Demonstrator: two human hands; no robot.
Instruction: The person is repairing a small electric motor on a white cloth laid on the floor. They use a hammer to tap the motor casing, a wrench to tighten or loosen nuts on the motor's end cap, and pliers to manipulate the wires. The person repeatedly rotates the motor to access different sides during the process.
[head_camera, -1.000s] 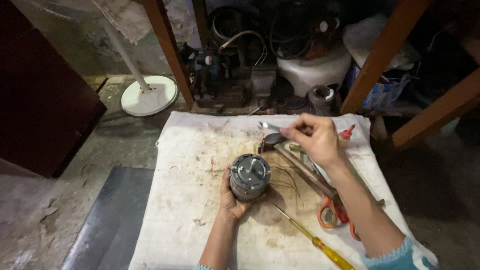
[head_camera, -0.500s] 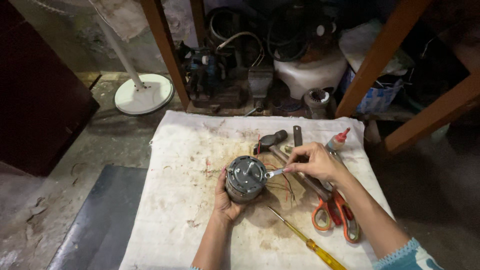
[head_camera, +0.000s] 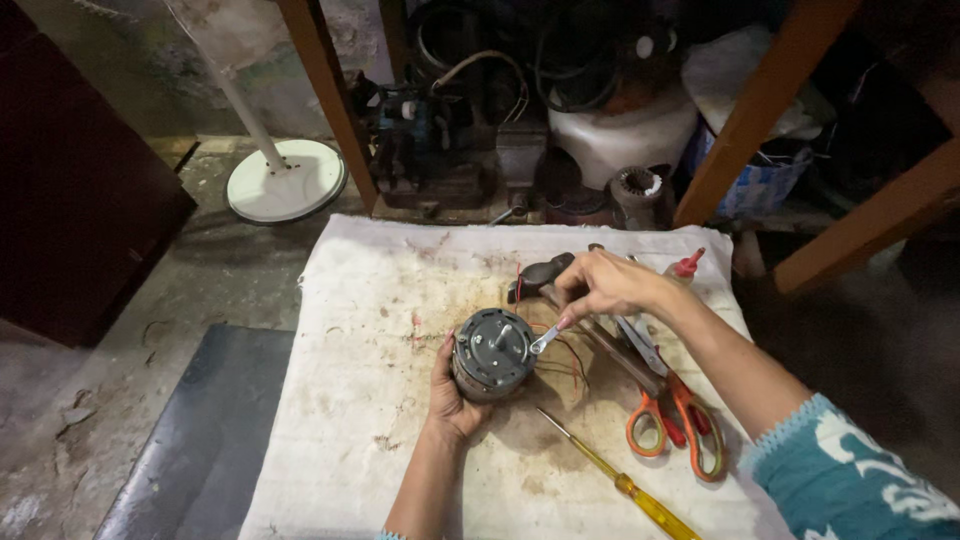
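Left hand: The left hand (head_camera: 447, 392) was wrapped around the near side of the round grey metal motor (head_camera: 491, 352), fingers closed on its wall.
Motor: It sat on the stained white cloth (head_camera: 350, 400), flat face up, with its short shaft (head_camera: 503, 333) pointing up.
Yellow screwdriver: The long screwdriver with a clear yellow handle (head_camera: 615, 478) lay near the motor, to its right and closer to the person.
Right hand: The right hand (head_camera: 608, 284) was just right of the motor and a bit farther away. Its fingers were pinched shut on a small silver spanner (head_camera: 545, 338).
Spanner: Its long side slanted down and left from the fingers to the motor's top edge. The right hand was the nearer one to it.
Scissors: Orange-handled scissors (head_camera: 672, 420) lay right of the motor.
Bottle: A small clear bottle with a red tip (head_camera: 684, 266) stood beyond the motor, to its right.
Far off: A round white fan base (head_camera: 285, 180) sat on the floor beyond the motor, to its left.
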